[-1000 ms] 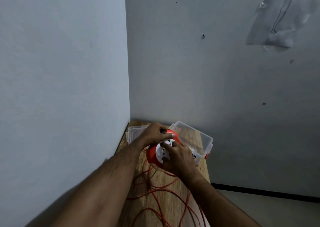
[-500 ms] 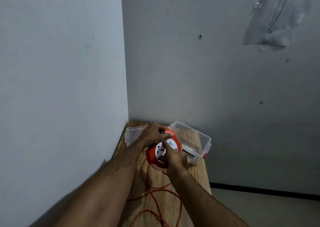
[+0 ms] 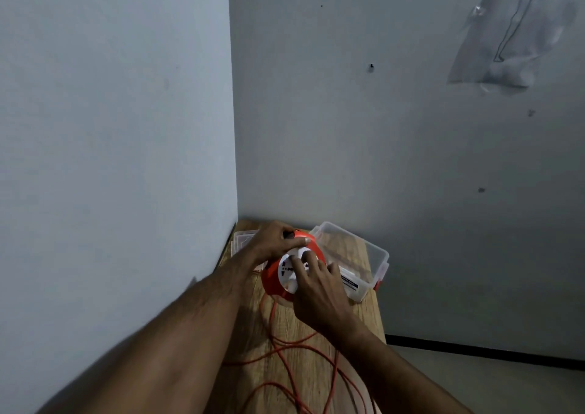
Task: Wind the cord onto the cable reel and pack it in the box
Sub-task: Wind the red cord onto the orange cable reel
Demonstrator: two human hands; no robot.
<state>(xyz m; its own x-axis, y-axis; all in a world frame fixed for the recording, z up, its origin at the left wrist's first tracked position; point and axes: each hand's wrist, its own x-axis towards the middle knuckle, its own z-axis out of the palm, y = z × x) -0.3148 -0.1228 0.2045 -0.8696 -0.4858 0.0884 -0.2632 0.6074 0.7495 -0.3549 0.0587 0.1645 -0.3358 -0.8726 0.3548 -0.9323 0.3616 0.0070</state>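
your left hand [image 3: 272, 243] grips the orange cable reel [image 3: 272, 279] at lower centre, your right hand [image 3: 316, 282] presses fingers on its white face; loose cord [image 3: 285, 347] trails below, clear box [image 3: 373, 255] just right.

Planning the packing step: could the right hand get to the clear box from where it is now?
Probably yes. The right hand rests on the reel, and the open box sits just beyond, with nothing seen between them.

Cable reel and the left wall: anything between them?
Head view: the left hand gripping the cable reel, and the clear lid flat on the table.
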